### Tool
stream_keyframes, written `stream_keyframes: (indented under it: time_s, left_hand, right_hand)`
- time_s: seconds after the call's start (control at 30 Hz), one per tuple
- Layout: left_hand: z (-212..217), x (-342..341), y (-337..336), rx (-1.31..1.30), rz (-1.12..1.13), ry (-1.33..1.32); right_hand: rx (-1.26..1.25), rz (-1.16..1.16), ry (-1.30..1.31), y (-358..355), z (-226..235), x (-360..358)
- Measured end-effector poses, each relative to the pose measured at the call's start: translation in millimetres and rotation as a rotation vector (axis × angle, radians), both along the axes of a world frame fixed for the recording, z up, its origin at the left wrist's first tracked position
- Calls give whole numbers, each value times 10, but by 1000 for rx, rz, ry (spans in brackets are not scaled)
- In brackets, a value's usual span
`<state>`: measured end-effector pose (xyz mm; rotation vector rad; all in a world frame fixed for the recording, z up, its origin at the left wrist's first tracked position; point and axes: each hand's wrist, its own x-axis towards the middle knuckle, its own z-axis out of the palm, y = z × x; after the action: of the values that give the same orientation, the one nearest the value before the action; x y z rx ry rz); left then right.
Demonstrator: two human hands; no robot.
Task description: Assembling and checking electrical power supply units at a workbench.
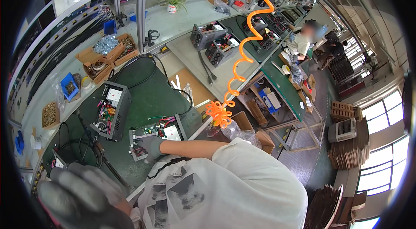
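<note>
My right hand [152, 148], in a grey glove, is closed at the near end of an open electronics unit [149, 131] on the green bench mat. A green circuit board, coloured wires and a white-topped block show inside the unit. My left hand [82, 188], also grey-gloved, is raised close to the camera at the lower left; it is blurred, and whether it holds anything is unclear. Beyond it stands another open dark-cased unit [111, 112]. Part of a further unit [57, 159] shows beside the left hand, with black cables [93, 153] next to it.
An orange coiled air hose [242, 62] hangs over the bench's right side. Small-parts boxes [99, 64] and blue bins [69, 85] line the far left. More open units [221, 49] stand on a grey board. A co-worker [301, 42] stands at the far right.
</note>
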<state>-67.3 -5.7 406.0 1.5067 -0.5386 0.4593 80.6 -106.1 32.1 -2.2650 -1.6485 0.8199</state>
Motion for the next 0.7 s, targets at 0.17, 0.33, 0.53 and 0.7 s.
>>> stream_keyframes:
  time_s: [0.17, 0.33, 0.53, 0.7]
  left_hand:
    - [-1159, 535, -87, -338, 709, 403]
    - [-3564, 343, 231, 27, 852, 783]
    - [-3661, 328, 13, 519, 942, 737]
    - [-3656, 430, 33, 597, 888, 748]
  right_hand:
    - [-59, 16, 346, 0, -138, 479]
    - [35, 67, 168, -7, -233, 372]
    - [265, -146, 117, 19, -351, 242]
    - [188, -176, 138, -48, -362, 287]
